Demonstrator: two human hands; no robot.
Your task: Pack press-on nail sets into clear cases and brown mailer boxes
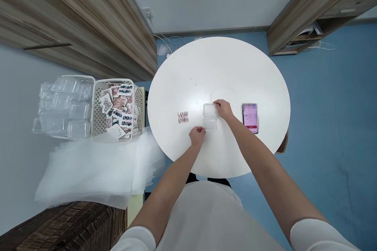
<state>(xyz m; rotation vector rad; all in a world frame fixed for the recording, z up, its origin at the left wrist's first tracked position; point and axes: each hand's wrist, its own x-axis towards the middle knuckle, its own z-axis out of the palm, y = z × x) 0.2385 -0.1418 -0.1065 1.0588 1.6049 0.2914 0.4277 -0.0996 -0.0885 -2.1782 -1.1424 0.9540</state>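
A clear plastic hinged box [210,124] lies opened out on the white round table [219,60], its two halves one above the other. My left hand [197,135] is closed at the lower left edge of the box, fingertips pinched on it. At the upper right corner of the other half, my right hand [224,109] grips the rim between thumb and fingers. No contents can be made out inside the box. Just left of it lies a small card of pink press-on nails [183,117], apart from both hands.
A phone [250,118] with a lit pink screen lies on the table's right side. Left of the table, a white basket [97,115] holds many nail cards; beside it are stacked clear boxes [66,104]. Translucent plastic sheets [97,168] lie nearer me. Wooden cabinets [118,19] stand behind.
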